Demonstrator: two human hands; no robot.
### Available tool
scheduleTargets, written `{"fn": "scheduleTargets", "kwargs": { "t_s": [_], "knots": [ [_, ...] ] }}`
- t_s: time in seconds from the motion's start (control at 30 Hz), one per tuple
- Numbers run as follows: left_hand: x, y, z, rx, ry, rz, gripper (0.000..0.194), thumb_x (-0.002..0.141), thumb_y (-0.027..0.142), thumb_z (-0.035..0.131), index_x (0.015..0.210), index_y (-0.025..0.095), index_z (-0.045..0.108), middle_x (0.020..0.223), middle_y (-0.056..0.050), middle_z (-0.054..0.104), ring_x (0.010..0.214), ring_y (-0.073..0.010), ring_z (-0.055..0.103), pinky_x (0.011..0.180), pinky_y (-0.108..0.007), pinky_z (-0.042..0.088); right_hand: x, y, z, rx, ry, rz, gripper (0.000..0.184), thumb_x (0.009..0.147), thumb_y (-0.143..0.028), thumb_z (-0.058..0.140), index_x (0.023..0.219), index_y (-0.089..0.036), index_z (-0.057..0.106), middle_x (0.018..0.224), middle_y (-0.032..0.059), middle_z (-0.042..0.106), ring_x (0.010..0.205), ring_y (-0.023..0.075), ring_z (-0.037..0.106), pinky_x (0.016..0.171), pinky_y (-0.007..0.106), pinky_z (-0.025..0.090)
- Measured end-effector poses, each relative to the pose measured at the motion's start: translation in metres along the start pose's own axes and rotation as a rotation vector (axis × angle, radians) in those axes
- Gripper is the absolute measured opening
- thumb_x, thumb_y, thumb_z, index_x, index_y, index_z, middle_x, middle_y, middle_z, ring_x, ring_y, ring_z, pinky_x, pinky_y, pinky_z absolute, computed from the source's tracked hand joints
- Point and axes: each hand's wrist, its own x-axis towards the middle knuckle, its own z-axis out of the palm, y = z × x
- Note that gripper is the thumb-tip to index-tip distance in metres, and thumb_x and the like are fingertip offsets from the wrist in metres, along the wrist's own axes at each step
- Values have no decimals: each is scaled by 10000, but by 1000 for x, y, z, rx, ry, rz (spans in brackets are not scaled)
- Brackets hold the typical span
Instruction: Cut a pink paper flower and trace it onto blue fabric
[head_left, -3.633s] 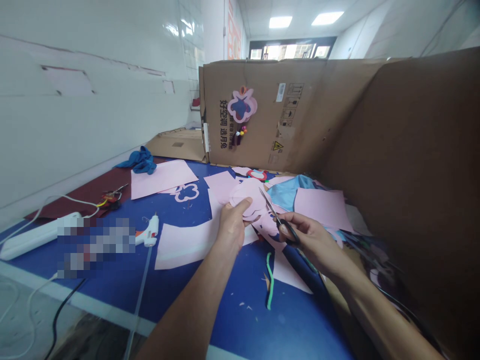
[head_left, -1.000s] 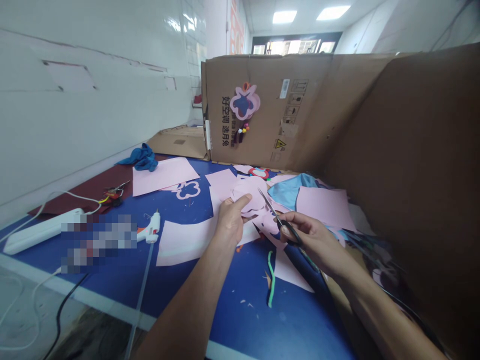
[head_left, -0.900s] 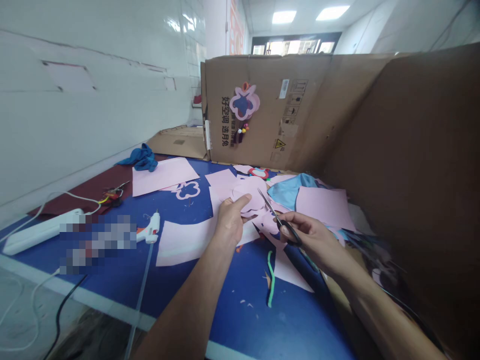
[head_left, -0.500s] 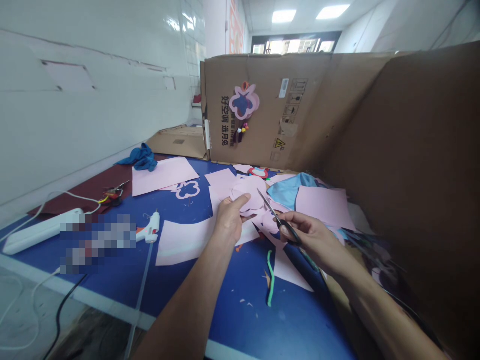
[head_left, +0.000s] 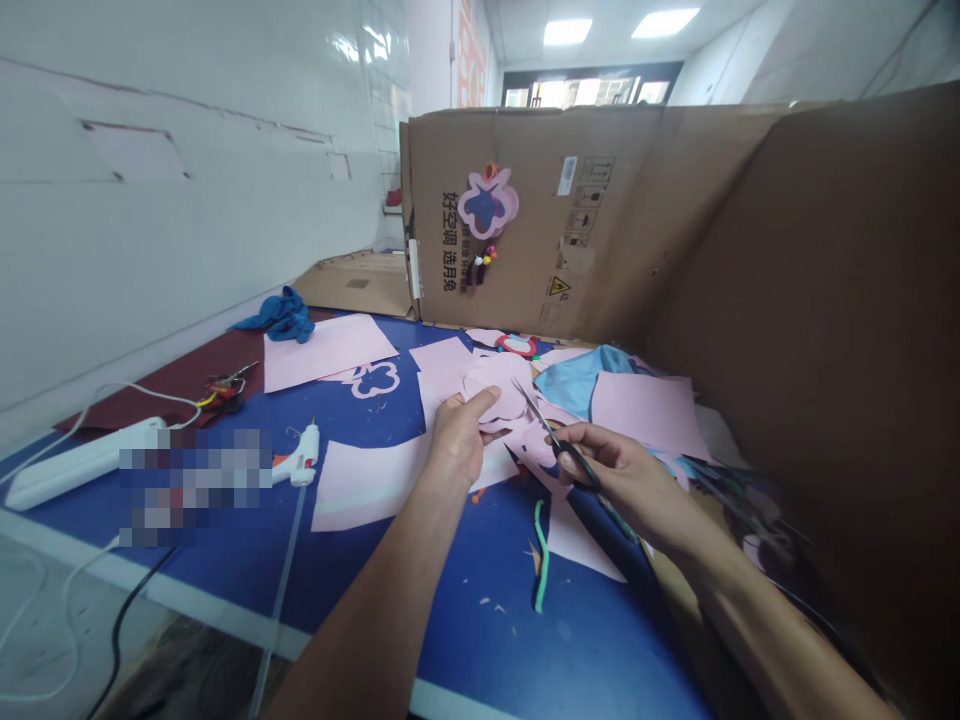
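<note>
My left hand (head_left: 457, 440) pinches a curved, lobed piece of pink craft sheet (head_left: 499, 388) between thumb and fingers. My right hand (head_left: 619, 475) grips black-handled scissors (head_left: 566, 455) with their metal blades pointing up and left. The blade tips lie over the pink sheets, right beside the held piece. Other pink pieces (head_left: 529, 445) lie under and next to the scissors. A larger pink sheet (head_left: 375, 485) lies below my left hand, on the blue work surface (head_left: 480, 620). Whether the blades are cutting the piece is hidden.
A cardboard wall (head_left: 510, 240) with a pink flower decoration (head_left: 486, 205) stands behind the work surface. On the left lie a hot glue gun (head_left: 302, 458), a white power strip (head_left: 75, 480), and a blue cloth (head_left: 281, 318). A green strip (head_left: 540, 555) lies below my hands.
The head view has tilted slightly. The scissors have shifted slightly left, and my left hand has turned a little, still holding the pink piece.
</note>
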Motion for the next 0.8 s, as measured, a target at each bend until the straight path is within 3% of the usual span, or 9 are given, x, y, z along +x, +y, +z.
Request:
{"fn": "scheduleTargets", "kwargs": {
  "t_s": [0.8],
  "knots": [
    [-4, -2, 2, 12, -34, 5, 385, 672, 309, 872, 1007, 160, 752, 914, -108, 811, 739, -245, 779, 713, -350, 613, -1, -2, 3, 2, 33, 9, 587, 759, -674, 861, 1079, -202, 722, 798, 29, 669, 717, 187, 556, 661, 307, 410]
  ]
}}
